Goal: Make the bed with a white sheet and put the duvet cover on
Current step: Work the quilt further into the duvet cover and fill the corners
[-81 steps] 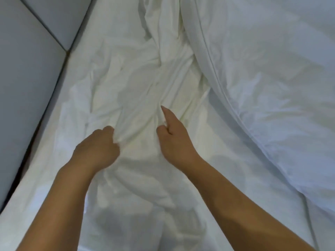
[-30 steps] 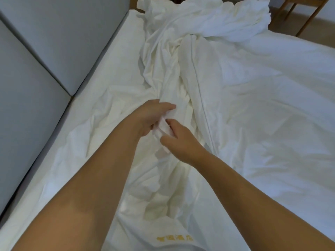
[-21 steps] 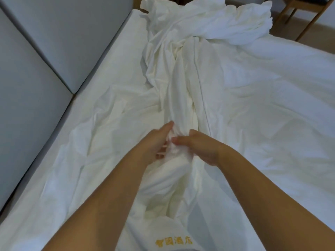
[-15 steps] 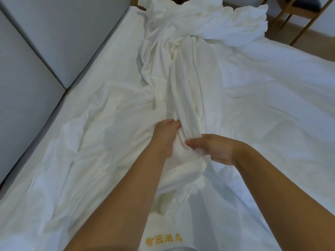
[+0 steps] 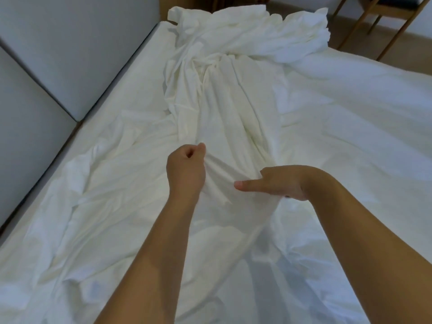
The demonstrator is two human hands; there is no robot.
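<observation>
Your left hand [image 5: 185, 169] fisted a fold of the sheet [image 5: 222, 108], your right hand [image 5: 280, 183] gripped it beside; the bunch ran up the bed [image 5: 140, 73] toward 12 o'clock. Spreading it called for even pulls toward 9 and 3.

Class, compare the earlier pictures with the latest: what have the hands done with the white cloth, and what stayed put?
The left hand and right hand, earlier close together on the bunched white cloth, have drawn apart, each gripping it and stretching a fold between them. The crumpled heap at the far end stays put.
</observation>
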